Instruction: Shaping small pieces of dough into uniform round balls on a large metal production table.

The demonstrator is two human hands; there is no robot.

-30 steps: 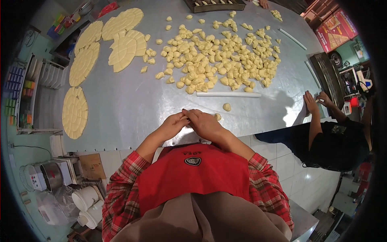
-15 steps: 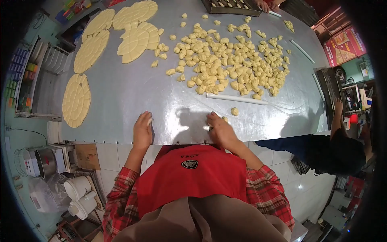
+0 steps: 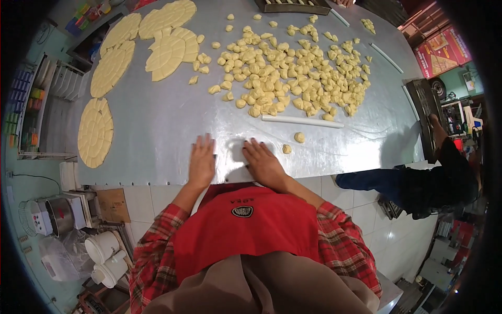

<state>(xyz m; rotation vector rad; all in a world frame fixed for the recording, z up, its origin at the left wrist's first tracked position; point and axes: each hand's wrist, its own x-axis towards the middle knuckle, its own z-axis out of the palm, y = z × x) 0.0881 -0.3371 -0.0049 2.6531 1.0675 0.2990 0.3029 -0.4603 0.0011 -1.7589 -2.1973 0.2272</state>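
Observation:
My left hand (image 3: 203, 161) is palm down at the near edge of the steel table (image 3: 141, 131), fingers stretched out. My right hand (image 3: 262, 163), also with extended fingers, lies a short way to its right; anything under either palm is hidden. Two small dough balls (image 3: 299, 137) sit to the right of my right hand. Behind them a white rolling rod (image 3: 301, 121) lies along a large spread of yellow dough pieces (image 3: 282, 78). Several flattened dough rounds, scored into sections (image 3: 95, 133), occupy the left of the table.
A co-worker in dark clothes (image 3: 429, 191) reaches toward a long dark tray (image 3: 422, 118) at the right. Another person's hand (image 3: 345, 3) is by a tray (image 3: 293, 8) at the far edge, with more white rods nearby (image 3: 387, 57). A mixer (image 3: 60, 217) and buckets (image 3: 104, 246) stand lower left.
My hands were together a second ago, then parted; now they lie palm down, closer again, fingers extended. The co-worker at the right has moved both arms toward the long tray.

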